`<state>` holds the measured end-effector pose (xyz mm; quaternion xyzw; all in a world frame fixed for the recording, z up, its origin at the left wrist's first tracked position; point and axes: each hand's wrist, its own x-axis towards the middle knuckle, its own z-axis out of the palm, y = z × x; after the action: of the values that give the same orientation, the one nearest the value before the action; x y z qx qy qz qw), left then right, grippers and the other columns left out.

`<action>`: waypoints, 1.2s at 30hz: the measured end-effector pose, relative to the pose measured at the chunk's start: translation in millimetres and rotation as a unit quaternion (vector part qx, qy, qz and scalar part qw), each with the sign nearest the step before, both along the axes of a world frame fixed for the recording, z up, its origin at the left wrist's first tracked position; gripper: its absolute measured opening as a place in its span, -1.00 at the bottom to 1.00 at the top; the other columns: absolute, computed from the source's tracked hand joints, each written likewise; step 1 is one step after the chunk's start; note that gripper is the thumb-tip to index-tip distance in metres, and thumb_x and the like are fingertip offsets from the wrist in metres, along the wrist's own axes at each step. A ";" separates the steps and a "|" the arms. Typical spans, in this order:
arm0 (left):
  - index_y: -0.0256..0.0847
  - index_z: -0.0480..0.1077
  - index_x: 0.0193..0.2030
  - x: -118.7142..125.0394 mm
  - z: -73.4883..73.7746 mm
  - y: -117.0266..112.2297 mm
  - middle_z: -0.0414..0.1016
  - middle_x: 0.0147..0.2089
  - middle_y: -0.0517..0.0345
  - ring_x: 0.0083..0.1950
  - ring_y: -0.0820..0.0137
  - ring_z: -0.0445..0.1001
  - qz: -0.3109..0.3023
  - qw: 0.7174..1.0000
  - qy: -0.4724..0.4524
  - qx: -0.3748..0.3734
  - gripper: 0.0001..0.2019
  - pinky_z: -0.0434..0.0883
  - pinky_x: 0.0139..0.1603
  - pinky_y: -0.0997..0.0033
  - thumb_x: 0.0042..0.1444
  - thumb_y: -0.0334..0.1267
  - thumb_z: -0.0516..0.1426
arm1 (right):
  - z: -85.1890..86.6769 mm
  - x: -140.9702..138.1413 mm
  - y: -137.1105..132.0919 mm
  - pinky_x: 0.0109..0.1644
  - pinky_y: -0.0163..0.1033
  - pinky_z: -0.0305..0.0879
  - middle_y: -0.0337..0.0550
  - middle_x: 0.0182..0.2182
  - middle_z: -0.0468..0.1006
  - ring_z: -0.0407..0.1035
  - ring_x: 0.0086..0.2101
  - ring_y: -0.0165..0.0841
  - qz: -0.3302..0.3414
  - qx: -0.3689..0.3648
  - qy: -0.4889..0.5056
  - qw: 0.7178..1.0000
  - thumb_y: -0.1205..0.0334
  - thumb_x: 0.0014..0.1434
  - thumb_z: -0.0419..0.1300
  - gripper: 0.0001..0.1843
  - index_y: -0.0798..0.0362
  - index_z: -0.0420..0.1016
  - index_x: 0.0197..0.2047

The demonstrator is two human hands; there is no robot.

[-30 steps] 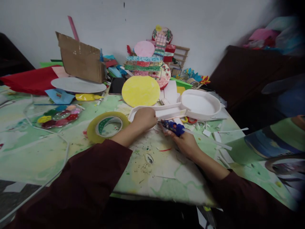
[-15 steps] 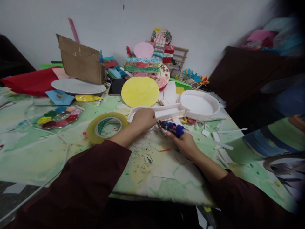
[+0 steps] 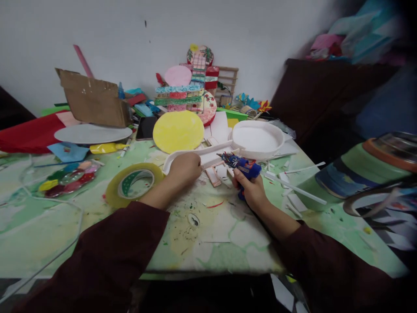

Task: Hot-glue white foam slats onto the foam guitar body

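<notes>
My right hand (image 3: 252,189) grips a blue glue gun (image 3: 246,167). Its dirty nozzle points left, over the white channel, and a clear glue stick (image 3: 296,187) juts out of its back. Closed in a fist, my left hand (image 3: 185,169) is at the left end of the white walled channel (image 3: 213,154); whatever its fingers hold is hidden. That channel meets a round white tray (image 3: 257,138) on the right. Small white pieces (image 3: 213,176) lie between my hands. Beside my left wrist rests a roll of yellowish tape (image 3: 112,187).
A yellow disc (image 3: 178,131) and a colourful craft model (image 3: 195,82) stand behind. To the left are a paint palette (image 3: 70,179), a white cable (image 3: 80,217) and a cardboard box (image 3: 94,98). A big green bottle (image 3: 348,174) stands right, near white scraps (image 3: 296,202).
The glue gun's nozzle has moved away from my left hand, to the right and up. Small white pieces now show between my hands. The whole view has shifted, so most things sit further left.
</notes>
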<state>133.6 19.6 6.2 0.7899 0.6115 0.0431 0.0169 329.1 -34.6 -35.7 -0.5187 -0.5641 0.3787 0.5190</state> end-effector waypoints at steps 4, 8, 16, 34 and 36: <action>-0.28 0.54 -0.30 2.9 2.0 -2.2 0.55 -0.24 -0.17 -0.20 0.16 0.49 0.007 1.000 0.007 -0.007 -0.72 0.32 -0.24 0.28 0.10 -0.17 0.05 | -1.2 5.4 -1.6 -0.50 -0.31 0.11 -0.28 -0.67 0.28 0.15 -0.60 -0.47 -0.008 0.031 0.008 0.999 -0.16 0.13 0.11 -0.52 0.04 0.26 -0.61; -0.26 0.54 -0.29 4.4 1.2 -3.6 0.55 -0.23 -0.15 -0.18 0.16 0.49 0.011 1.000 0.023 0.006 -0.72 0.32 -0.24 0.30 0.10 -0.17 0.04 | 0.5 7.2 -3.5 -0.49 -0.30 0.11 -0.26 -0.67 0.29 0.17 -0.59 -0.45 -0.018 0.019 0.002 1.000 -0.18 0.12 0.10 -0.49 0.04 0.27 -0.63; -0.24 0.54 -0.27 1.5 3.0 -8.0 0.56 -0.21 -0.13 -0.18 0.19 0.50 0.005 1.000 0.012 0.013 -0.69 0.32 -0.26 0.34 0.10 -0.13 0.03 | 21.0 23.2 -17.7 -0.34 -0.22 0.21 -0.15 -0.46 0.45 0.30 -0.42 -0.30 -0.045 0.108 -0.203 0.972 -0.15 0.10 0.08 -0.62 0.02 0.40 -0.37; -0.31 0.54 -0.25 -2.6 5.0 -8.3 0.55 -0.17 -0.20 -0.13 0.16 0.51 -0.017 1.000 -0.015 0.001 -0.70 0.35 -0.18 0.30 0.11 -0.17 0.05 | 67.7 71.0 -63.4 -0.08 -0.10 0.21 -0.01 -0.21 0.46 0.32 -0.18 -0.16 0.253 0.085 -0.614 0.743 0.06 -0.05 0.33 -0.62 0.07 0.46 -0.19; -0.32 0.53 -0.24 -2.8 4.7 -8.2 0.55 -0.16 -0.21 -0.12 0.16 0.50 -0.016 1.000 -0.021 -0.003 -0.70 0.35 -0.16 0.29 0.12 -0.16 0.06 | 82.3 67.0 -52.5 -0.06 -0.10 0.23 0.02 -0.16 0.47 0.33 -0.15 -0.16 0.265 0.098 -0.595 0.753 0.02 0.01 0.29 -0.57 0.09 0.46 -0.10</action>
<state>130.9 11.4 10.9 0.7983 0.5986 0.0575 0.0328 396.1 -87.1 46.7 -0.4154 -0.9077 0.0583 0.0057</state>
